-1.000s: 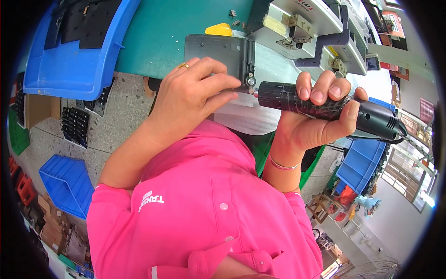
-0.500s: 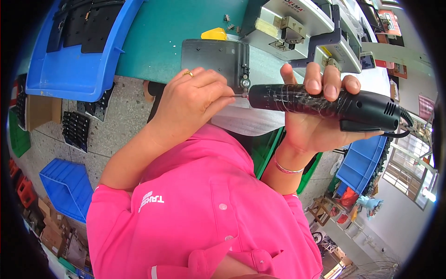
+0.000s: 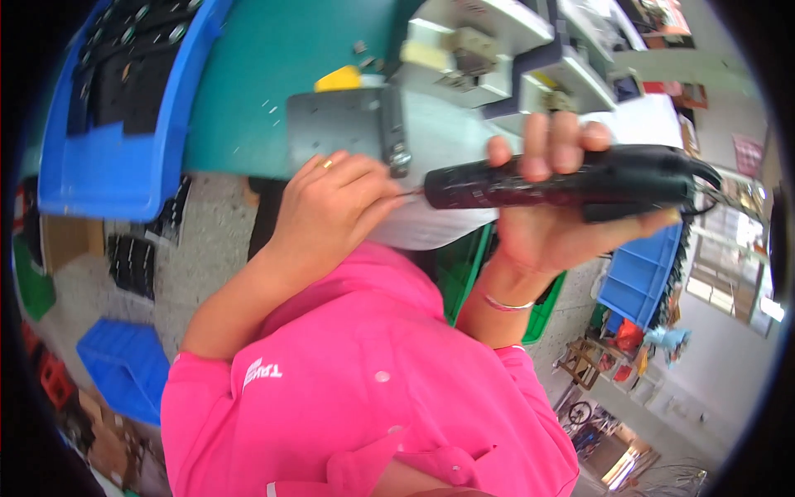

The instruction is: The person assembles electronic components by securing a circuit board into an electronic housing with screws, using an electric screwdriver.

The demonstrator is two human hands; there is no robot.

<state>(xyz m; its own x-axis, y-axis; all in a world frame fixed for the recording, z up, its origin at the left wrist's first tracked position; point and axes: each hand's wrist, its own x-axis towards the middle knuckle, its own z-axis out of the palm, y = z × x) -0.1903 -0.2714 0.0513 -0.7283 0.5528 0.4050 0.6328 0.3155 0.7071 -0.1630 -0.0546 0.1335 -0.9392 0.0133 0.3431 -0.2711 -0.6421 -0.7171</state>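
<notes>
Driver, grasped by right hand, now further off black plate at counter's near edge, so not engaged; left hand pinched at bit.

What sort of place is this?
Probably an assembly workshop: the right hand holds a black corded power tool, a blue bin holds dark panels, and boxy machines stand at a green bench.
</notes>
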